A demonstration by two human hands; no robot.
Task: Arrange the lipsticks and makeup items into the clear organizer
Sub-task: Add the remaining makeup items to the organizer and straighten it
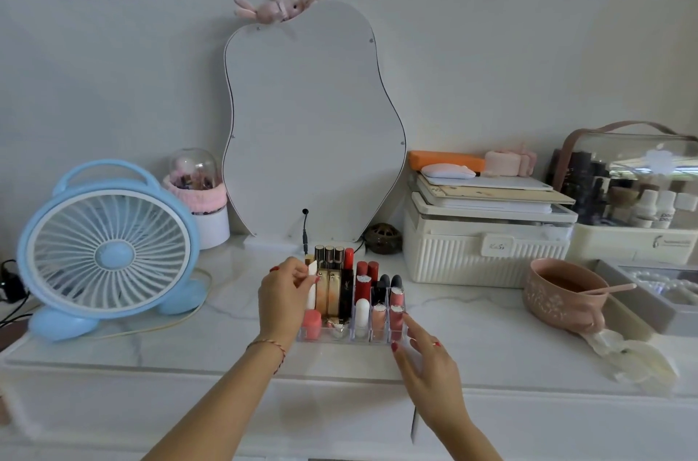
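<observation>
A clear organizer (342, 338) stands on the white marble top, in front of the mirror. Its slots hold several upright lipsticks: red ones (363, 285), gold and black tubes (334, 290), pink ones (396, 311) and a white tube (362, 311). My left hand (283, 300) is at the organizer's left side, its fingers pinched on a slim white tube (312, 285) that stands in the left column. My right hand (426, 358) hovers at the front right corner, fingers spread, the index fingertip touching the organizer's right wall.
A blue desk fan (107, 253) stands at the left with cables behind it. The pear-shaped mirror (313, 128) leans on the wall. A cream storage box (483, 245), a pink bowl with a spoon (559, 294) and a clear cosmetics bag (627, 181) crowd the right.
</observation>
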